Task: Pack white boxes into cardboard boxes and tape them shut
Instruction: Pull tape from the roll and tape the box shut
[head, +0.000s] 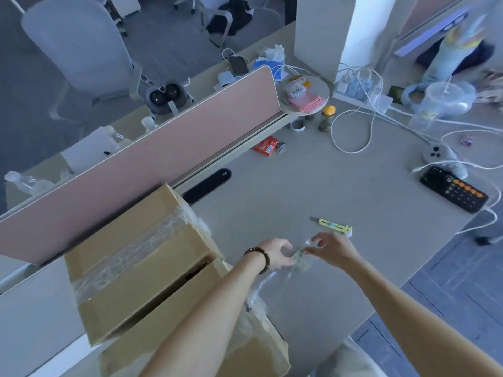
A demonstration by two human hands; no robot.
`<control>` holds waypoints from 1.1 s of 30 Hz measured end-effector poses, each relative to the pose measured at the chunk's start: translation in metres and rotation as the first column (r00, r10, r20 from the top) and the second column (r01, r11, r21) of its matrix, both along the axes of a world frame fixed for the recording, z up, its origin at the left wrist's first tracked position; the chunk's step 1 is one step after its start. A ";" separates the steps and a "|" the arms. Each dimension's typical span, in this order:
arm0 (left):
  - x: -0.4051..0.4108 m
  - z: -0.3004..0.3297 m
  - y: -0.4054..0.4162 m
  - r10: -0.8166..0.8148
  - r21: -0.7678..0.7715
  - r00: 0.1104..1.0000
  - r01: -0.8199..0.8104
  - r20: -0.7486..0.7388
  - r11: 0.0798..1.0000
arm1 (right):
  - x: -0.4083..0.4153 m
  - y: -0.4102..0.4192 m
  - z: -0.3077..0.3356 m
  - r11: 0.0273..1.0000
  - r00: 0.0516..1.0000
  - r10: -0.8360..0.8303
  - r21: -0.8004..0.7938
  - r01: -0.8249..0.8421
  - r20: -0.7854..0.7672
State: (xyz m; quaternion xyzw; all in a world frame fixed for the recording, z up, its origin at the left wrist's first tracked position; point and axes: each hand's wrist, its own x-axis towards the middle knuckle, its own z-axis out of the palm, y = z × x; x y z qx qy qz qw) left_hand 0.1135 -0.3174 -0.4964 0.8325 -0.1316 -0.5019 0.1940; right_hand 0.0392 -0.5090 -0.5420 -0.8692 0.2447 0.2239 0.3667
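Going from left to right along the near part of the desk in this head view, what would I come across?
Taped cardboard box → left hand → clear tape pinched by both hands → right hand → phone with calculator; the yellow-green utility knife lies just beyond the hands.

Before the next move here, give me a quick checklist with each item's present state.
1. Both hands on the tape: ok. Left hand and right hand pinch a clear strip of tape between them.
2. Top cardboard box sealed: ok, clear tape runs along its seam.
3. Lower cardboard box sealed: cannot tell, mostly hidden by the arms.
4. Cutter within reach: ok, the yellow utility knife lies just beyond the right hand.
5. Knife blade retracted: cannot tell.
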 end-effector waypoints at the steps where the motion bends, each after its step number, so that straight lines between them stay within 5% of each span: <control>1: 0.001 -0.008 -0.004 0.000 0.009 0.999 0.000 -0.049 1.000 | -0.002 0.000 -0.003 1.000 1.000 -0.010 0.010 0.010 0.002; 9: 0.008 -0.035 -0.020 0.082 -0.025 0.973 -0.089 -0.218 0.996 | 0.000 -0.022 -0.014 0.995 0.996 -0.079 0.072 0.075 0.051; 16: 0.005 -0.040 -0.021 0.131 -0.048 0.968 -0.144 -0.214 0.988 | 0.018 -0.060 -0.033 0.960 0.988 0.093 -0.276 -0.056 0.122; 21: 0.008 -0.043 -0.024 0.149 -0.020 0.962 -0.157 -0.230 0.987 | 0.028 -0.066 -0.047 0.912 0.984 0.169 -0.387 -0.133 0.060; 27: 0.011 -0.037 -0.027 0.142 -0.002 0.957 -0.148 -0.253 0.989 | 0.042 -0.069 -0.058 0.916 0.982 0.190 -0.363 -0.169 0.022; 33: 0.013 -0.039 -0.024 0.130 -0.009 0.952 -0.137 -0.278 0.990 | 0.045 -0.070 -0.060 0.982 0.990 0.136 -0.129 -0.140 -0.040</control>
